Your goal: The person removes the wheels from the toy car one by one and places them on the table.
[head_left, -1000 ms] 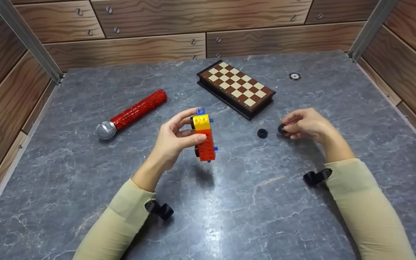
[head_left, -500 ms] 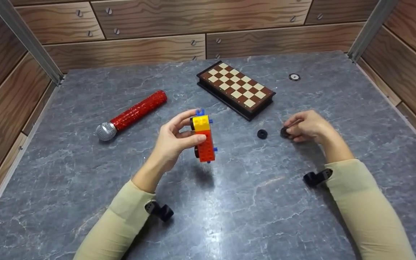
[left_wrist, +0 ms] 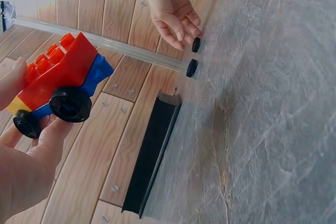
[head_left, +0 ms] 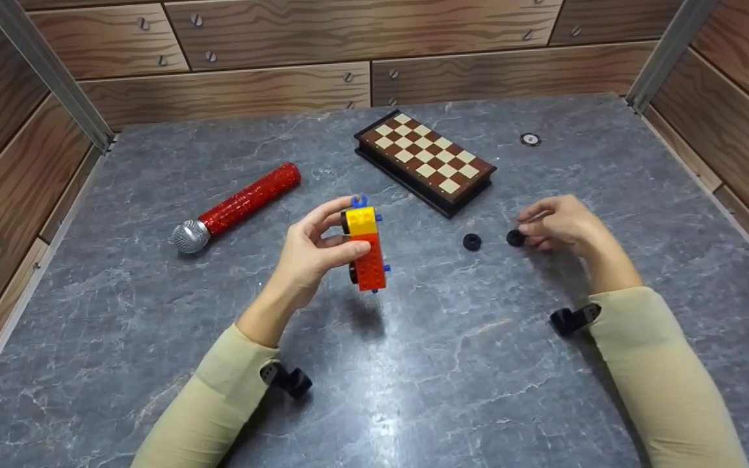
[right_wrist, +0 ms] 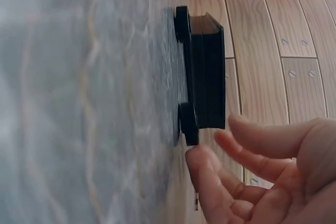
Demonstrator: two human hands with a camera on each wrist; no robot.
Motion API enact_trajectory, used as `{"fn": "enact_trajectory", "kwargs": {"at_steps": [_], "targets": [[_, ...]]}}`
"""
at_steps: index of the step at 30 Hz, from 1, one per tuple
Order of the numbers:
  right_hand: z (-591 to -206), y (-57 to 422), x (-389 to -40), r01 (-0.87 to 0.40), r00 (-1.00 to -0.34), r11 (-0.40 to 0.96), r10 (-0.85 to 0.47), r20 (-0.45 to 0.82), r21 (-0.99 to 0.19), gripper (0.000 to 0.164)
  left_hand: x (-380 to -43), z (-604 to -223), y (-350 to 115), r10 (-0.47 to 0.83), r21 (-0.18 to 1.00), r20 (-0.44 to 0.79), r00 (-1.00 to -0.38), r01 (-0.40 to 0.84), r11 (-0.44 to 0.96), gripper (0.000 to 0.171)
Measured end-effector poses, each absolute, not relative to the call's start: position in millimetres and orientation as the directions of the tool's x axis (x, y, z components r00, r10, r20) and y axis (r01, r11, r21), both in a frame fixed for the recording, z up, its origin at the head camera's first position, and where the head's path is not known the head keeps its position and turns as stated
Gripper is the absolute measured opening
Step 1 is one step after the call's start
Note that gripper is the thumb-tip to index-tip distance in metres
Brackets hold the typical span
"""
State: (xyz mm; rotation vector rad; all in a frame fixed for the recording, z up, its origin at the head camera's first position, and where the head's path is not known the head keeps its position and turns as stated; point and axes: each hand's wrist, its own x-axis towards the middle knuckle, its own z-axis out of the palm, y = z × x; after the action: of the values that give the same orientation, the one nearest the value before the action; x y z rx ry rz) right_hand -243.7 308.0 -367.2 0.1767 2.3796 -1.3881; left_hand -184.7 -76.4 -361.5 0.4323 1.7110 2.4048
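Observation:
My left hand [head_left: 303,253] holds a toy car [head_left: 368,260] of red and yellow bricks above the table, thumb on its top and fingers at the far side. Black wheels show on the car's left side; bare blue axle ends stick out on its right. Two loose black toy wheels lie on the table: the left wheel [head_left: 472,242] and the right wheel [head_left: 515,238]. Beside the right wheel, my right hand [head_left: 566,227] has its fingers loosely bent. In the right wrist view, a fingertip is right at the near wheel [right_wrist: 189,124], with the thumb apart from it.
A folded chessboard box [head_left: 425,159] lies behind the loose wheels. A red glittery microphone [head_left: 238,207] lies at the left. A small round black-and-white chip [head_left: 530,139] is at the back right. Wood-patterned walls [head_left: 270,32] border the grey table.
My right fingers held the right wheel earlier, set it a little nearer and to the right, then let go and drew slightly away. My left hand with the car stays nearly still.

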Motion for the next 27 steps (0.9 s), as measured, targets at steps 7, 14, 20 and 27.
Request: {"fn": "enact_trajectory", "kwargs": {"at_steps": [7,14,20,27], "targets": [[-359,303,-240,0.222,-0.945,0.528,-0.09,-0.314,-0.82,0.042,-184,-360,-76,0.299,0.944,0.135,-0.945,0.031,-0.33,0.062],[-350,289,-234,0.144,-0.969,0.485,-0.109,-0.223,-0.862,0.042,-184,-361,-76,0.298,0.946,0.139,-0.944,0.037,-0.321,0.062],[-346,278,-228,0.03,-0.963,0.392,-0.235,-0.132,-0.92,0.042,-182,-362,-77,0.297,0.94,0.147,-0.944,0.04,-0.34,0.063],[-343,267,-222,-0.033,-0.943,0.36,-0.32,-0.09,-0.933,0.034,-184,-362,-75,0.294,0.941,0.149,-0.944,0.045,-0.335,0.063]]}}
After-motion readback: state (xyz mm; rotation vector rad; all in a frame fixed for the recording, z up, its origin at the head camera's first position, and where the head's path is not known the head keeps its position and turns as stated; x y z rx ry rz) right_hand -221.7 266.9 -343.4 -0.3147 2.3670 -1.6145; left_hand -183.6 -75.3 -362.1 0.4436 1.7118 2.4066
